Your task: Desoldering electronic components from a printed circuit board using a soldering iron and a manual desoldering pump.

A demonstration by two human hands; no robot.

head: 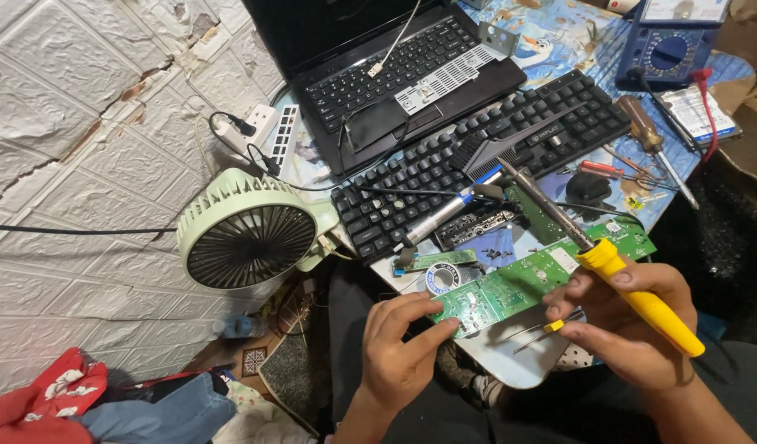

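The person's right hand [621,325] closes its grip around the yellow plastic handle of a soldering iron [633,298], and the same hand pinches a pair of thin metal tweezers [551,329] below that handle. The left hand [403,345] grips the near end of a long green printed circuit board [518,284], fingertips [448,323] pressed on its top face, thumb hidden beneath.

The board lies between the two grips at the near edge of the desk [510,370], partly overhanging it. Its long axis runs from the left grip up and away towards the right, past the right grip. The iron's long axis runs the other diagonal: the handle end points down and outward from the right grip, and the grey metal barrel [539,201] points up and away from it, over a black computer keyboard [485,156].

Judging from this, the hot barrel hovers close to the keyboard's keys and to a blue-and-silver pen-shaped tool [448,212] lying just beyond the board; a small slip of the right grip could scorch plastic. The tweezers, held loosely together with the iron, could drop. The board, held only at one end and off the desk edge, could tip. A pale green round fan [247,234] stands well beyond the left grip.
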